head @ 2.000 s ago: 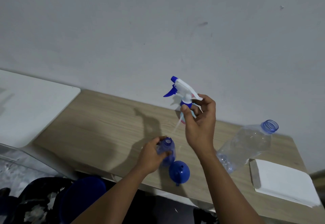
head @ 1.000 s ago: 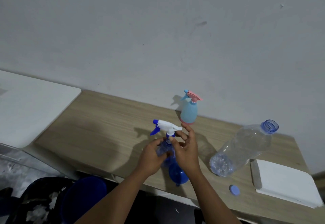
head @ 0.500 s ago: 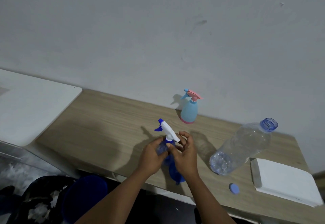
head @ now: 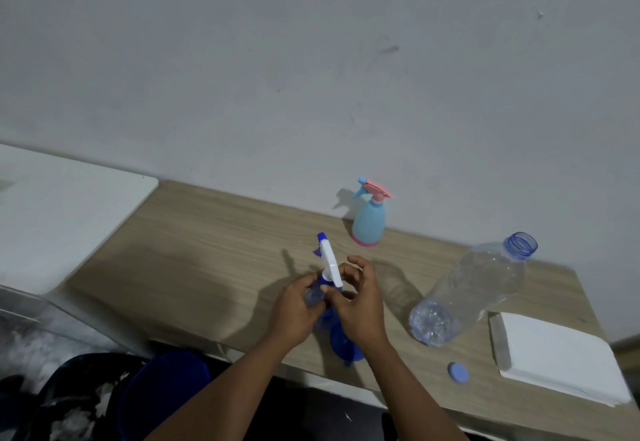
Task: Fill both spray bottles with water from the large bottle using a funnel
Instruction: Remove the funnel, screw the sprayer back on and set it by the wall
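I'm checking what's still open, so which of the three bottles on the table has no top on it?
The large clear bottle: its blue neck is uncapped. The light blue spray bottle and the blue spray bottle both carry trigger heads.

I am looking down at my own two arms, and I am wearing nothing on them: no sleeves are showing anywhere up the forearms. My left hand (head: 294, 312) and my right hand (head: 360, 305) are both bare, with no gloves, and I am not seeing rings or a watch (the dim light is blurring fine detail). My nails are looking short and plain.
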Demonstrator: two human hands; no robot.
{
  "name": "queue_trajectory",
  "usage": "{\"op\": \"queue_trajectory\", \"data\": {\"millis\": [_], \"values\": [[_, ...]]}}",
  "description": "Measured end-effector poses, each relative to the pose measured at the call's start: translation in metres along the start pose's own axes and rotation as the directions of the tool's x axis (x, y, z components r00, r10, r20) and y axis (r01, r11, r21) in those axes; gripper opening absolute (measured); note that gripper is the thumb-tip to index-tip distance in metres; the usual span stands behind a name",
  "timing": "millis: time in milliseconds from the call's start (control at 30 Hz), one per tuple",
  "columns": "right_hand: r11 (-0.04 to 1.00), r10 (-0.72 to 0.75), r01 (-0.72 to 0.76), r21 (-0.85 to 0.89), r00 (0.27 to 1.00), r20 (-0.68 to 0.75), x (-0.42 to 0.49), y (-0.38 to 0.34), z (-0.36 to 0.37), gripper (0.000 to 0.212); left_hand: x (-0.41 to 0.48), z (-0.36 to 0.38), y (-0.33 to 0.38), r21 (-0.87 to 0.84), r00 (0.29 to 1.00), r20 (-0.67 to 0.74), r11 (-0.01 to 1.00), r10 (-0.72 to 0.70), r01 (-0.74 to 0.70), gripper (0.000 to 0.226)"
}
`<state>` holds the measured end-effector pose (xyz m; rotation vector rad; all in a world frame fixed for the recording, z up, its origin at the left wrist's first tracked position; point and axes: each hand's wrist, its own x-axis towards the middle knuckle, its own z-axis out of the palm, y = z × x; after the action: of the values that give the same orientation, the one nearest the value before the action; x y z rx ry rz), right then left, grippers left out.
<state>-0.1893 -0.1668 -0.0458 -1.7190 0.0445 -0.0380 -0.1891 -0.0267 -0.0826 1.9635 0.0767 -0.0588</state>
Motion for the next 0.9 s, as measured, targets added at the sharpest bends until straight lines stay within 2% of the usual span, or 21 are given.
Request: {"op": "queue_trajectory", "data": {"millis": [167,267,433,533,667,767,900], "values": [[0.999,-0.034,0.034,-0.030,0.999,-0.015,0.003,-0.005,0.003,0.063,-0.001,0.001,0.001,-0.025,0.999,-0.031,1.000,0.011,-0.012,0.043],[0.999,-0.033,0.033,0.017,0.999,-0.032,0.000,-0.001,0.001,0.065,-0.001,0.001,0.000,-0.020,1.000,-0.018,1.000,0.005,-0.005,0.050],[0.995,-0.090,0.090,-0.047,0.996,0.001,-0.005,0.005,0.002,0.044,-0.001,0.002,-0.004,0.002,0.999,-0.037,1.000,0.014,-0.014,0.042],[0.994,-0.109,0.108,-0.008,0.994,-0.020,-0.009,0.005,0.001,0.035,0.001,0.003,-0.006,-0.007,0.999,-0.047,1.000,-0.004,0.004,0.032],[0.993,-0.086,0.091,0.070,0.994,-0.073,-0.016,0.007,0.002,0.034,0.002,0.004,-0.010,-0.003,0.999,-0.052,1.000,-0.013,0.013,0.034],[0.990,-0.143,0.143,-0.007,0.988,-0.055,-0.017,0.004,0.008,0.036,0.002,0.005,-0.009,-0.003,0.998,-0.061,1.000,-0.013,0.013,0.036],[0.992,-0.125,0.125,-0.003,0.989,-0.081,-0.019,0.009,0.007,0.021,0.001,0.006,-0.009,-0.003,0.995,-0.094,1.000,-0.021,0.021,0.026]]}}
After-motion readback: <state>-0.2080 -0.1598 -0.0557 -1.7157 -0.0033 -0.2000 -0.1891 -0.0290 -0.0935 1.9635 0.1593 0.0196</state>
